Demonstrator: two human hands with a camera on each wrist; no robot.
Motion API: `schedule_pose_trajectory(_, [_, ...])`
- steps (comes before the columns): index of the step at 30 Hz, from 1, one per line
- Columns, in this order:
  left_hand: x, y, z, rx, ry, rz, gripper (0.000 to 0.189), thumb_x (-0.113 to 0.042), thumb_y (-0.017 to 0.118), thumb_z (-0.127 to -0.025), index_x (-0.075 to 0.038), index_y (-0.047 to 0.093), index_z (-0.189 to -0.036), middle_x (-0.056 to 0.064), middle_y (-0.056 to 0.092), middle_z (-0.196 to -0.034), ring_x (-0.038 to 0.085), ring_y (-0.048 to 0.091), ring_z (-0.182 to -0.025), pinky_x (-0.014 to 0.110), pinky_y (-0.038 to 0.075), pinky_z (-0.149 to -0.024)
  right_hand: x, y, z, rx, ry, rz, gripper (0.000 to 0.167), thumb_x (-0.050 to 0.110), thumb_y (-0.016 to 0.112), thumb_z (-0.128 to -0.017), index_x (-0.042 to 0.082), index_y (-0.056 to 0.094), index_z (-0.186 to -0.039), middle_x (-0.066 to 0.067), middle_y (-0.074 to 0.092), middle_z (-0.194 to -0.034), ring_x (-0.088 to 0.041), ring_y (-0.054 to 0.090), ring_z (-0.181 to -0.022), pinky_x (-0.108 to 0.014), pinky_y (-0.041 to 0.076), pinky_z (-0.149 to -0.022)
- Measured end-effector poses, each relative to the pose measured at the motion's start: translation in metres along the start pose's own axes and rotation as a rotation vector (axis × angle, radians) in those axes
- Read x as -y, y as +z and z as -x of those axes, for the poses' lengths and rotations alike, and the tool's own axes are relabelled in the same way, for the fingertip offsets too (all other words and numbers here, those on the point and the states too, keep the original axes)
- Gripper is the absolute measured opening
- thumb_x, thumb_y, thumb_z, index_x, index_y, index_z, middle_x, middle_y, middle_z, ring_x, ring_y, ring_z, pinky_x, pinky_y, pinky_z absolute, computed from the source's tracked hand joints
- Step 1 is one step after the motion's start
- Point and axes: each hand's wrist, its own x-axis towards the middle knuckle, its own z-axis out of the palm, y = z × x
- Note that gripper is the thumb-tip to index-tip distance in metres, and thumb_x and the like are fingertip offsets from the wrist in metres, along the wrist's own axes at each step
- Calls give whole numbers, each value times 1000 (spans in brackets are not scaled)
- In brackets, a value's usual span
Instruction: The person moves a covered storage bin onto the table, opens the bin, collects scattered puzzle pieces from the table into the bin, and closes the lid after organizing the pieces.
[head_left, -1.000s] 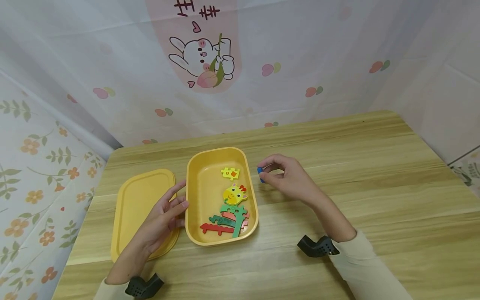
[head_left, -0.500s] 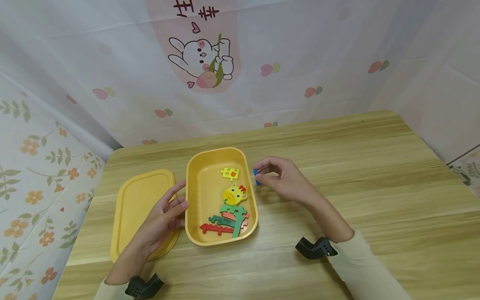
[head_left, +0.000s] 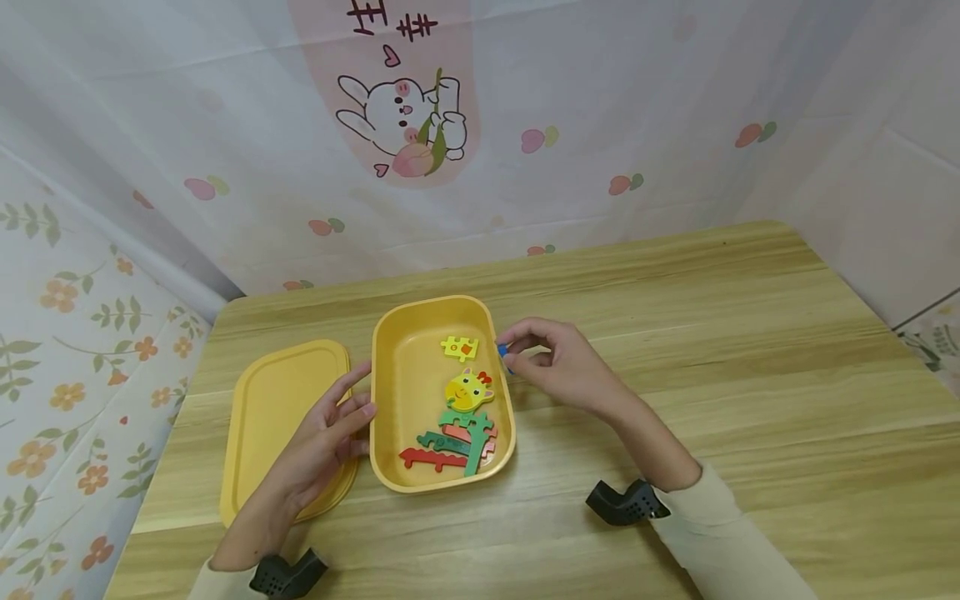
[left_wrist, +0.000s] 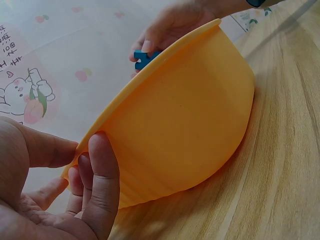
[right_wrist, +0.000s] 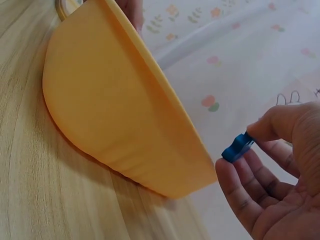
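A blue puzzle piece (head_left: 502, 351) is pinched between the thumb and fingertips of my right hand (head_left: 562, 362), right at the right rim of a yellow box (head_left: 405, 367). Its notched outline shows in the left wrist view beyond the box. Against the box's left side, my left hand (head_left: 322, 437) rests its fingertips on the rim and outer wall. Inside the box lie a yellow piece (head_left: 460, 347), a yellow giraffe-head piece (head_left: 467, 391), a red piece (head_left: 433, 457) and several green and pink pieces, some overlapping.
A yellow lid (head_left: 281, 408) lies on the wooden table (head_left: 720, 333) to the left of the box, partly under my left arm. White printed cloth (head_left: 585, 83) hangs behind the table, and flowered cloth (head_left: 67, 367) hangs at the left.
My right hand has moved left with the blue puzzle piece, from beside the box to its right rim. My left hand and the box have stayed put.
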Motion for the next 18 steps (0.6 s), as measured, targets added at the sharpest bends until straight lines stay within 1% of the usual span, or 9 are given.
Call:
schedule_pose_trajectory(4, [0, 0, 0, -1, -5, -4, 68, -17, 55, -111, -18, 20, -168, -7, 66, -117, 9, 68, -98, 23, 61, -80, 2, 1, 2, -4, -13, 17, 24, 10, 71, -100, 3, 72, -124, -10, 72, -119, -23, 68, -109, -26, 64, -86])
schedule_pose_trajectory(7, [0, 0, 0, -2, -6, -5, 68, -17, 55, -111, -18, 20, -168, -7, 65, -116, 9, 67, -97, 24, 61, -80, 3, 3, 3, 3, -35, 32, 24, 9, 71, -100, 3, 72, -123, -9, 72, -121, -23, 68, -110, -30, 64, -88])
schedule_pose_trajectory(11, [-1, 1, 1, -4, -7, -3, 68, -17, 55, -111, -18, 20, -168, -7, 66, -117, 9, 68, -97, 24, 62, -81, 4, 7, 3, 13, -66, 71, 20, 9, 70, -100, 7, 73, -120, -7, 72, -122, -22, 69, -111, -33, 64, -90])
schedule_pose_trajectory(14, [-1, 1, 1, -6, -10, -1, 68, -17, 56, -111, -18, 20, -168, -7, 66, -116, 9, 68, -97, 24, 62, -81, 5, 9, 4, 16, -72, 96, 19, 8, 71, -100, 11, 74, -118, -5, 72, -122, -21, 69, -111, -32, 63, -90])
schedule_pose_trajectory(18, [-1, 1, 1, -6, -11, 2, 68, -17, 56, -111, -18, 20, -168, -7, 65, -117, 9, 68, -97, 24, 62, -81, 6, 12, 4, 22, -80, 108, 19, 8, 71, -99, 10, 74, -118, -4, 72, -120, -20, 69, -110, -30, 63, -90])
